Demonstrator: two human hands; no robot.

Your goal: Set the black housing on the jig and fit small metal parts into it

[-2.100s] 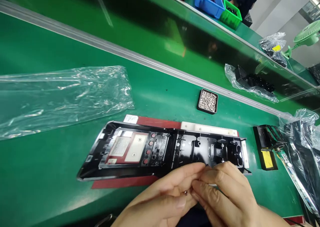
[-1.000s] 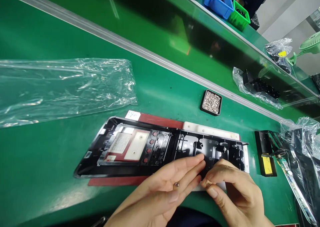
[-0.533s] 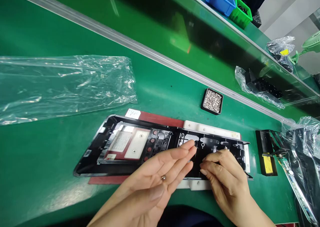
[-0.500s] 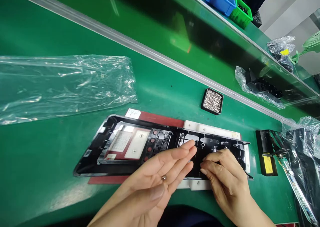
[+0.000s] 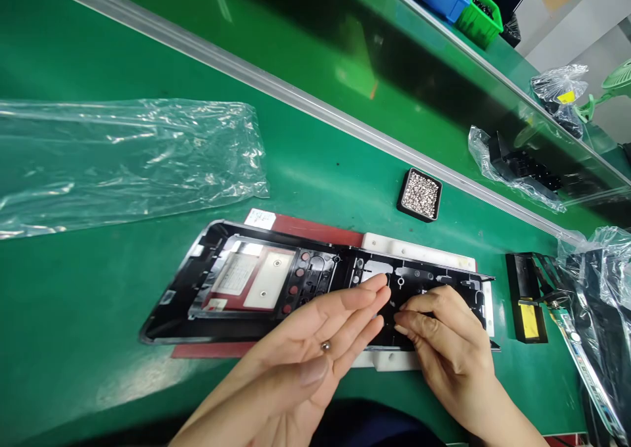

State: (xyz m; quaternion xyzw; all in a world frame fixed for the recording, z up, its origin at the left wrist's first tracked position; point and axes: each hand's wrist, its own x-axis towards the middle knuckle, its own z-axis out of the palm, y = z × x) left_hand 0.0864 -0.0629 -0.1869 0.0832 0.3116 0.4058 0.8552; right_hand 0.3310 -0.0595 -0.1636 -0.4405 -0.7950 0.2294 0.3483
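Observation:
A long black plastic housing [image 5: 172,302] lies with its hollow side up on a red and white fixture [image 5: 419,253]. My left hand [image 5: 305,355] is held palm up over its near edge, fingers stretched out. One small shiny metal piece [image 5: 325,346] rests loose at the base of its fingers. Over the right half of the housing, my right hand [image 5: 448,342] has thumb and fingertips pinched together, low against the inside. Whatever sits between those fingertips is hidden.
Behind the housing stands a small black tray [image 5: 420,194] of metal pieces. A clear plastic bag [image 5: 133,164] lies at left. At right are a black box [image 5: 527,302] with a yellow label and bagged black parts [image 5: 596,302]. A metal rail [image 5: 276,89] crosses behind.
The view has shifted slightly. Both hands keep nearly the same pose over the housing, and the metal piece still lies on my left hand.

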